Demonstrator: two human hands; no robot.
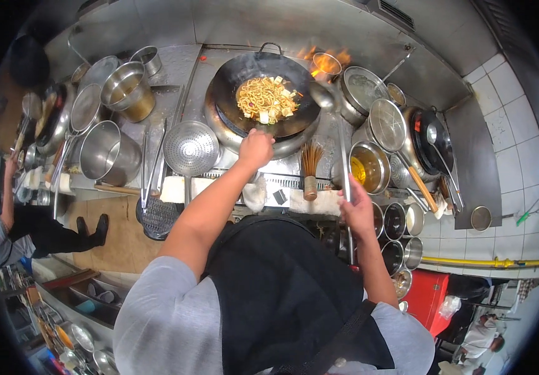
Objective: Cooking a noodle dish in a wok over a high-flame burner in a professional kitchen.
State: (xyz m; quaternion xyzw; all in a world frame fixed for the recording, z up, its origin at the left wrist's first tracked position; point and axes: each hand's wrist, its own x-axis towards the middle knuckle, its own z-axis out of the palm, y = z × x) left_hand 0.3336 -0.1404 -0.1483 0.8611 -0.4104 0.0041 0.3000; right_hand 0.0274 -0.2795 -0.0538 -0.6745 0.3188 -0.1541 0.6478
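A black wok [227, 94] sits on the burner ring, with noodles and pale tofu-like cubes [268, 100] in its middle. My left hand [257, 149] is closed at the wok's near rim; the grip itself is partly hidden by the fingers. Out to the right, my right hand [357, 209] holds a long-handled ladle [322, 95] by its shaft. The ladle's bowl hangs over the wok's right rim, apart from the noodles. Flames [327, 62] rise just behind that bowl, around a small metal container.
A perforated skimmer [191, 148] lies left of the wok, near a steel pot [110, 150]. A bamboo brush [311, 170] stands in front. To the right are a pot of yellow oil [369, 167] and a mesh strainer [387, 125]. Another person [7, 240] works at far left.
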